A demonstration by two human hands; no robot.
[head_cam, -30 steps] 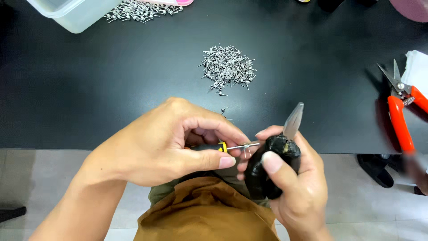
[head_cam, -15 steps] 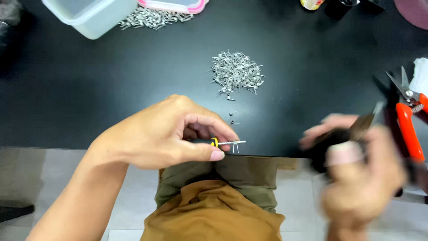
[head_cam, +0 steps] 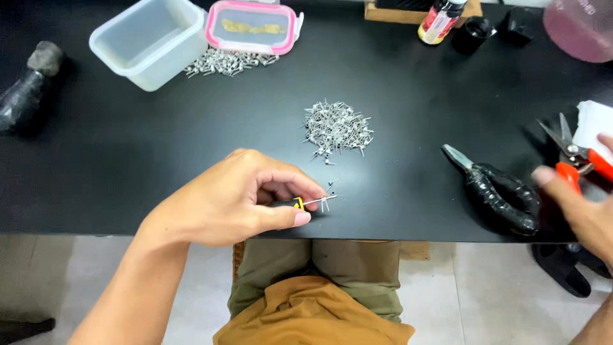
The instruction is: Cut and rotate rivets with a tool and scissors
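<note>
Black table is filling the view, with tiled floor below its near edge. Left hand is pinching a small metal part between thumb and fingers, just past the fingertips from a pile of pins. Right hand, blurred, is reaching loosely open onto orange snips; black pliers are lying just beside it.

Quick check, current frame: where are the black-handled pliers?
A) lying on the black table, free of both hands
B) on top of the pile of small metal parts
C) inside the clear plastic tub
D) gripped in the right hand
A: the black-handled pliers lie flat on the black table, while the right hand is at the orange-handled snips and the left hand pinches a small metal pin.
</note>
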